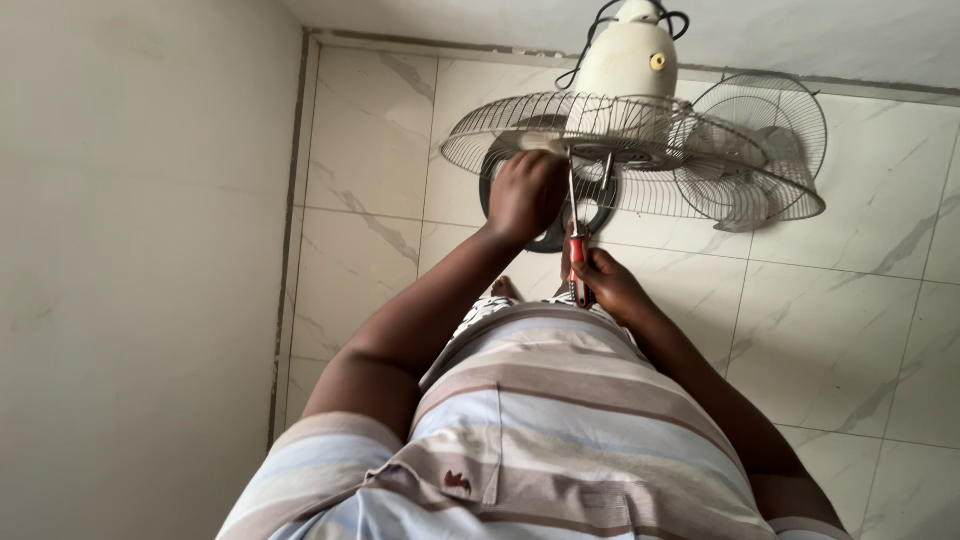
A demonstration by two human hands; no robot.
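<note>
Head view looks straight down a striped shirt (540, 420) to a fan (625, 60) standing on a pale marbled tile floor (850, 330). Its motor housing is smooth cream plastic, rounded like a capsule, with a dark cord looped over the top. Below it sits the rear grille (560, 140), a shallow dish of thin silvery wires fanning out from the hub. A second wire grille (770, 150) lies just beyond the right hand's side, overlapping the first. A black ring (545, 235) shows through under the wires.

Left hand (525, 195) is curled into a closed fist against the grille's near edge, knuckles up; what it clamps is hidden. Right hand (610, 285) is wrapped tight round the red handle of a screwdriver (577, 240), whose slim metal shaft rises from the grip to the grille beside the left fist. A plain grey wall (140, 250) stands to the left.
</note>
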